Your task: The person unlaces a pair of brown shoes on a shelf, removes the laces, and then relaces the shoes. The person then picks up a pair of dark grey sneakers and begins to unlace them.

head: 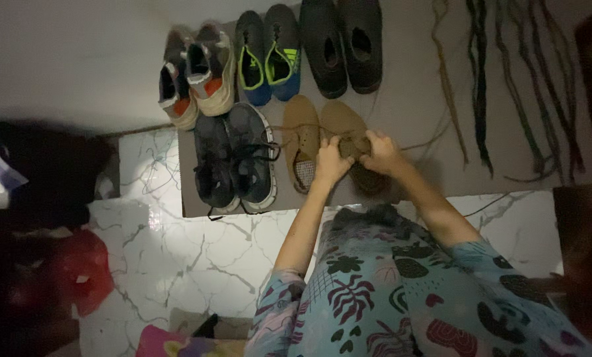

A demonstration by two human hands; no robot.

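While both hands meet over the right tan shoe (349, 132), the left hand (331, 162) and right hand (380, 153) close their fingers on its lace, so lacing or tying looks to be the step in hand; the next pull probably needs even tension. Its mate, the left tan shoe (301, 139), lies just beside it on the grey mat (408, 99). Dark sneakers (235, 158) crowd the left, more pairs line the back, and loose laces (507, 79) lie well apart.

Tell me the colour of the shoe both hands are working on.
Tan brown shoe, matching its pair beside it; left hand and right hand grip it. Head view.
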